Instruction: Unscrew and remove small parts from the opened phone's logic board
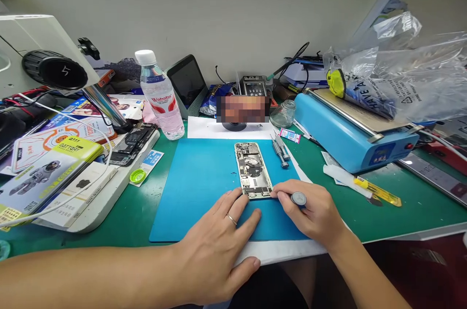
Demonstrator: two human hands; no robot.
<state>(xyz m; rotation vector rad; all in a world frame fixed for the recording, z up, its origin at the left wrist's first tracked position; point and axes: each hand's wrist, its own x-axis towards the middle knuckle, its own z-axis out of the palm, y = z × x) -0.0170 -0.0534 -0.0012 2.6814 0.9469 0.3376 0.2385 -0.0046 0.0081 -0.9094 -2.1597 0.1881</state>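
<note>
An opened phone (pixel 253 169) lies on the blue mat (pixel 204 168), its metal inside and circuit parts bare. My left hand (pixel 222 236) rests over the mat's front edge with fingers apart, the fingertips at the phone's lower left corner. My right hand (pixel 310 204) is closed around a screwdriver (pixel 298 199) with a grey round cap; its tip is hidden behind my fingers at the phone's lower right corner. Two more screwdrivers (pixel 280 149) lie at the mat's upper right.
At left stand a microscope stand (pixel 109 104), battery boxes (pixel 54 172) and a water bottle (pixel 160 99). A glass jar (pixel 283 113) is behind the mat. At right are a blue heating machine (pixel 346 138), plastic bags (pixel 401 75) and a yellow cutter (pixel 379 192).
</note>
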